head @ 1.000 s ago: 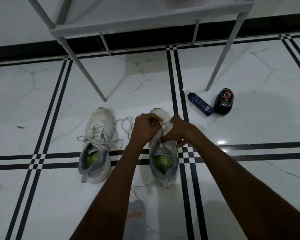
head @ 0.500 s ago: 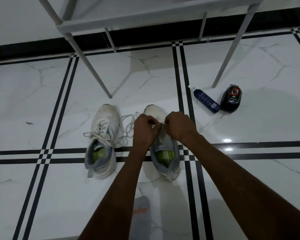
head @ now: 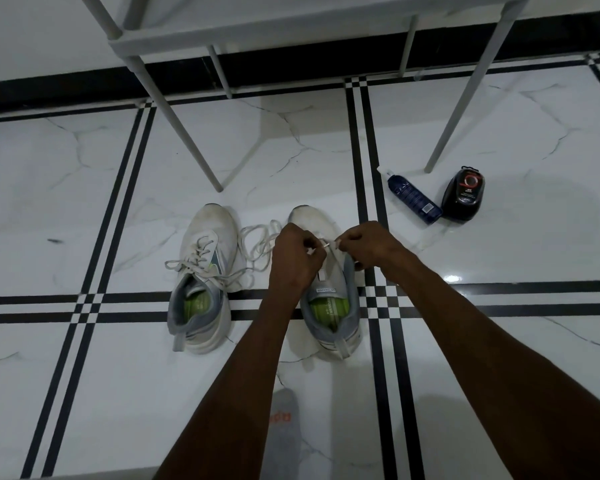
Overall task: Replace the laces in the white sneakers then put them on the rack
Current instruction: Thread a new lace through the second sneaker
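Pinching a short run of white lace (head: 327,244) between the curled fingers (head: 308,250) of the left hand (head: 297,259) and the fingers (head: 341,243) of the right hand (head: 368,244), both working just above the tongue of the right sneaker (head: 329,306). Trailing away left of the fingers, a loose coil of lace (head: 257,245) lying on the marble floor (head: 84,202). Standing further left, the left sneaker (head: 203,271), already laced, ends spilling over its sides. Resting on the floor right of the fingers, a dark blue bottle (head: 411,199) on its side, just beside a black polish container (head: 463,195). Rising beyond the fingers, the grey legs of the rack (head: 174,109).
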`<state>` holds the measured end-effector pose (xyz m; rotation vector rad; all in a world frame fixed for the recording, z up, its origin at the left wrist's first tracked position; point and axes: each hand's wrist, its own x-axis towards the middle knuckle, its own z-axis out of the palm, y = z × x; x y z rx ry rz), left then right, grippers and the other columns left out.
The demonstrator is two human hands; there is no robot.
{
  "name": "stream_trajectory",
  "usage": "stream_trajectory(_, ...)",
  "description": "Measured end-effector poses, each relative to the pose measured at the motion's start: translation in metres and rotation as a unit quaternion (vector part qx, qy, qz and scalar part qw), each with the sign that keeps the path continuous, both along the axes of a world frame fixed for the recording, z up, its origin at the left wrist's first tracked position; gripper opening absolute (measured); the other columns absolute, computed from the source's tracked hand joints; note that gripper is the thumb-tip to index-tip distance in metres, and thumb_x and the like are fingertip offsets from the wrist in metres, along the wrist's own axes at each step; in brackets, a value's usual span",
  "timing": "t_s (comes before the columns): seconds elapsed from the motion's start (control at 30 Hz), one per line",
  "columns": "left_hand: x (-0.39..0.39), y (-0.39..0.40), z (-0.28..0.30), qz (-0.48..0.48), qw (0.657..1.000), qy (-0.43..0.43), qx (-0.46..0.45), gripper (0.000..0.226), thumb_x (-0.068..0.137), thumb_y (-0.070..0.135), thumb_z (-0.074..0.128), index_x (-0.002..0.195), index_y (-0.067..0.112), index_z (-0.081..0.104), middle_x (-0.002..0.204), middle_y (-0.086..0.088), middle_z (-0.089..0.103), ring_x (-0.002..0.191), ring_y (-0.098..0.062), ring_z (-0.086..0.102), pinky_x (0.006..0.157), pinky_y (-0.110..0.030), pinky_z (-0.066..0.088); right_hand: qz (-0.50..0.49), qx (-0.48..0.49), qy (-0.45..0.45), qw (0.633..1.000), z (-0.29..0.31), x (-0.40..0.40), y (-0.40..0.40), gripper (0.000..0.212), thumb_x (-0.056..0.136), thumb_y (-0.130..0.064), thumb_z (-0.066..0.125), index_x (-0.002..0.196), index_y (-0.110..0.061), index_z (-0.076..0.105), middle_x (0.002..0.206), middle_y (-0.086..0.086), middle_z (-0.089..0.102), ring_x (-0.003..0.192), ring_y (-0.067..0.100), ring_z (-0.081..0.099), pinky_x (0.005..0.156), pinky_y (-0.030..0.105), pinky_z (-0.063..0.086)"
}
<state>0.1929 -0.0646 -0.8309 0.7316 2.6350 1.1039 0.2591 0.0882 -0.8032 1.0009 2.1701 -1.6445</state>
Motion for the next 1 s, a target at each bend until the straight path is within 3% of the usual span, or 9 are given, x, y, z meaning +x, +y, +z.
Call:
stream_trajectory(0.1,-0.002,0.003,-0.004,0.003,1.0,-0.006,-0.025,0.011,0.08,0.016,0.075,0.074,0.007,0.076,0.081,-0.006,0.069,0.075,-0.012,0.062,0.071,-0.027,0.052,-0.003,-0.02,-0.003,1.0,-0.001,0.0,0.001,0.012,0.094,-0.009,0.063,0.097,-0.005,0.074,0.097,0.013,0.07,0.081,0.018,0.066,0.065,0.027,0.06)
stream_trajectory(0.23,0.0,0.008,-0.001,0.01,1.0,-0.009,-0.025,0.01,0.082,0.011,0.076,0.076,0.003,0.076,0.085,-0.007,0.067,0.076,-0.009,0.056,0.067,-0.005,0.038,-0.005,-0.023,-0.01,1.0,-0.004,0.001,0.002,0.014,0.094,-0.015,0.065,0.103,-0.008,0.074,0.107,0.015,0.07,0.1,0.027,0.067,0.088,0.041,0.059)
stream_trajectory(0.33,0.003,0.008,-0.003,0.02,1.0,-0.017,-0.011,0.011,0.084,0.012,0.075,0.078,0.004,0.076,0.086,-0.009,0.068,0.079,-0.014,0.061,0.072,-0.02,0.048,-0.016,-0.029,-0.007,0.999,-0.004,0.002,0.001,0.013,0.093,-0.016,0.067,0.101,-0.008,0.074,0.105,0.013,0.071,0.097,0.023,0.066,0.09,0.042,0.059)
stream_trajectory(0.4,0.006,0.01,-0.004,0.029,0.999,-0.016,-0.001,0.009,0.085,0.014,0.077,0.079,0.007,0.077,0.087,-0.008,0.07,0.079,-0.013,0.062,0.074,-0.028,0.051,-0.031,-0.064,-0.003,0.997,-0.004,0.004,0.0,0.007,0.092,-0.014,0.068,0.093,-0.01,0.074,0.099,0.008,0.072,0.098,0.021,0.067,0.089,0.036,0.059)
stream_trajectory(0.47,0.009,0.011,-0.001,0.041,0.999,-0.011,0.008,0.004,0.084,0.012,0.078,0.081,0.009,0.079,0.088,-0.006,0.071,0.077,-0.011,0.06,0.072,-0.024,0.046,-0.044,-0.089,0.008,0.995,-0.003,0.006,-0.002,0.006,0.09,-0.012,0.07,0.086,-0.013,0.074,0.093,0.005,0.072,0.095,0.019,0.068,0.085,0.031,0.059)
stream_trajectory(0.57,0.015,0.011,-0.001,0.065,0.998,0.0,0.024,0.005,0.083,0.006,0.077,0.086,0.009,0.079,0.092,-0.009,0.072,0.083,-0.021,0.066,0.076,-0.032,0.052,-0.054,-0.092,0.002,0.994,-0.004,0.004,-0.003,0.012,0.086,-0.021,0.075,0.093,-0.012,0.074,0.095,0.007,0.073,0.091,0.017,0.067,0.084,0.032,0.059)
stream_trajectory(0.7,0.018,0.01,-0.005,0.05,0.998,0.005,0.027,0.011,0.081,0.005,0.076,0.084,0.015,0.079,0.093,-0.005,0.067,0.089,-0.023,0.061,0.077,-0.04,0.053,-0.095,-0.097,-0.016,0.991,-0.009,0.0,-0.002,0.022,0.09,-0.033,0.073,0.088,-0.011,0.07,0.08,0.005,0.068,0.069,0.014,0.059,0.06,0.025,0.05)
stream_trajectory(0.83,0.022,0.009,0.003,0.11,0.99,0.085,-0.026,0.015,0.081,0.026,0.078,0.092,0.022,0.068,0.103,0.001,0.059,0.103,-0.02,0.048,0.086,-0.035,0.04,-0.104,-0.079,-0.013,0.991,-0.012,-0.001,-0.004,0.011,0.091,-0.017,0.07,0.091,-0.006,0.071,0.076,0.007,0.066,0.061,0.012,0.057,0.053,0.02,0.047)
stream_trajectory(1.0,0.041,0.014,0.017,0.114,0.989,0.051,-0.084,0.045,0.096,0.058,0.049,0.081,0.024,0.075,0.083,0.005,0.073,0.084,-0.017,0.065,0.09,-0.039,0.042,-0.137,-0.136,0.001,0.981,-0.005,-0.003,-0.002,0.009,0.093,-0.008,0.062,0.089,-0.004,0.069,0.093,0.016,0.071,0.081,0.021,0.067,0.075,0.034,0.061)
